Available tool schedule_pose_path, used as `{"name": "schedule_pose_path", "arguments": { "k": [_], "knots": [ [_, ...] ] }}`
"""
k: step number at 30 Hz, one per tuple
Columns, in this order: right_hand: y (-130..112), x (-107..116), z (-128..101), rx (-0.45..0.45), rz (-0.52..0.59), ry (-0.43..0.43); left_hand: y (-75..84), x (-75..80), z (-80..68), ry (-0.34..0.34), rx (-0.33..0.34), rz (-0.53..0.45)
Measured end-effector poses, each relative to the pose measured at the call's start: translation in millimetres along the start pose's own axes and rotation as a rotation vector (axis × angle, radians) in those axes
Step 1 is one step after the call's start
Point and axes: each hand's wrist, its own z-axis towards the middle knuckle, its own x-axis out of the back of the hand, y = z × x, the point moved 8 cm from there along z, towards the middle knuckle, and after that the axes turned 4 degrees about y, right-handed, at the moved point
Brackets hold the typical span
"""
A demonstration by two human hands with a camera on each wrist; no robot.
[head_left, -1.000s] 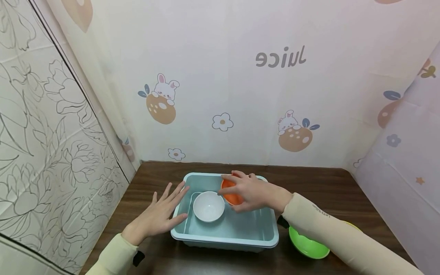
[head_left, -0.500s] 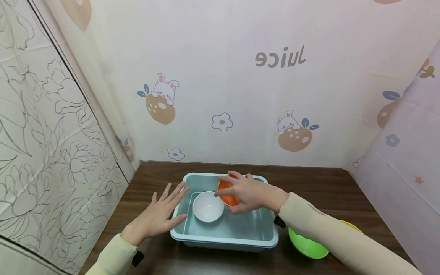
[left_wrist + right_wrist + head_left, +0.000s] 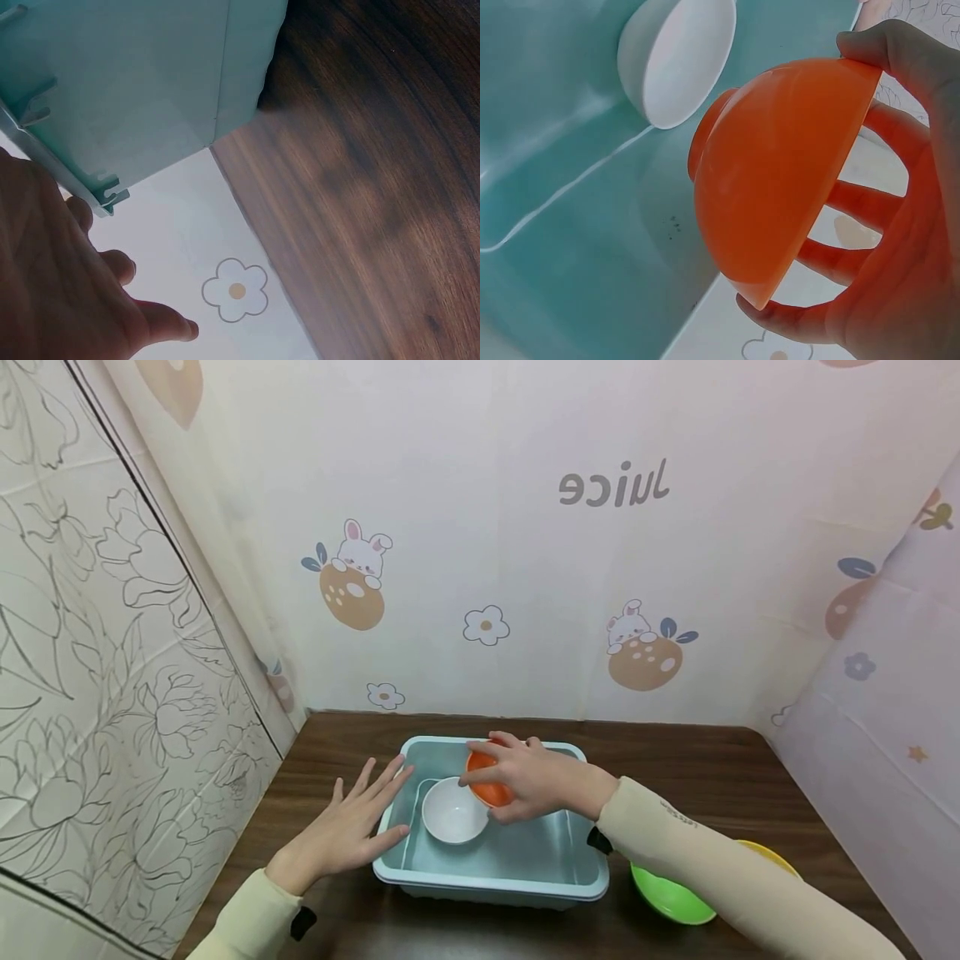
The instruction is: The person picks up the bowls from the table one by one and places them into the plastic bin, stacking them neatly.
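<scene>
An orange bowl [image 3: 780, 157] is held by its rim in my right hand [image 3: 528, 777], thumb on one side and fingers spread round the other. It hangs inside the light blue basin [image 3: 495, 884], above its floor. Just left of it a white bowl [image 3: 452, 817] stands upright in the basin, its right rim overlapped by the orange bowl in the head view. My left hand [image 3: 341, 831] is spread with straight fingers at the basin's left rim, holding nothing. In the left wrist view that hand [image 3: 67, 277] lies beside the basin's outer wall [image 3: 142, 75].
A green bowl [image 3: 675, 897] sits on the dark wooden table [image 3: 337, 743] to the right of the basin, partly under my right forearm. The rim of a yellow bowl or dish [image 3: 772, 857] shows behind that sleeve. Patterned white curtains [image 3: 487, 527] enclose the table.
My right hand has carried the orange bowl a little to the left, closer to the white bowl. The left hand has stayed in place.
</scene>
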Motion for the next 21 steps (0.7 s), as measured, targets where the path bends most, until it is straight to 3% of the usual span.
{"name": "schedule_pose_path", "arguments": {
  "k": [11,21],
  "knots": [
    [-7,-4,16,-0.010,0.035,-0.011,-2.1,-2.4,-0.4,0.003,0.000,-0.007],
    [-14,-28,27,0.008,0.041,-0.076,-0.5,-0.5,0.6,-0.002,-0.001,-0.013]
  ]
}}
